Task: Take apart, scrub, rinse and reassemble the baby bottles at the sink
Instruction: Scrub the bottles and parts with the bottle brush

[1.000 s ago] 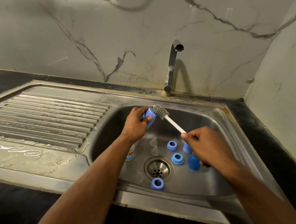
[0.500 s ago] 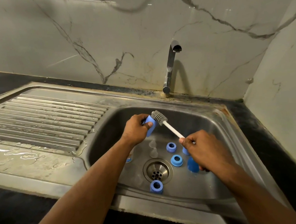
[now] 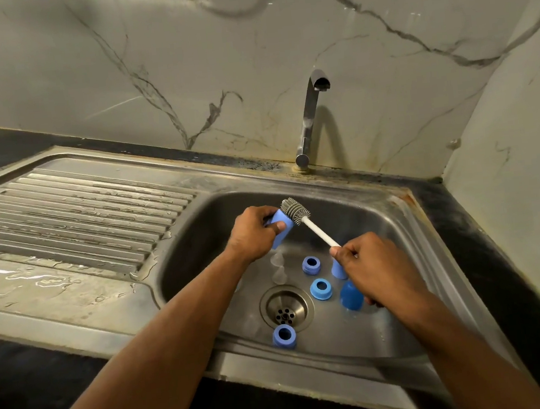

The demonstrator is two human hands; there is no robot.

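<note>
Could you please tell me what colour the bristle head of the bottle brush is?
Grey: the bristle head sits on a white handle, seen in the head view.

The sink [image 3: 407,223] was dull steel, rust-orange at one corner. The cap [image 3: 280,227] and the rings [image 3: 320,289] were blue (one paler), the brush [image 3: 296,210] grey-bristled with a white handle, the wall [image 3: 248,73] off-white marble veined dark grey.

Veined marble wall [image 3: 246,57], seemingly dim light
</note>
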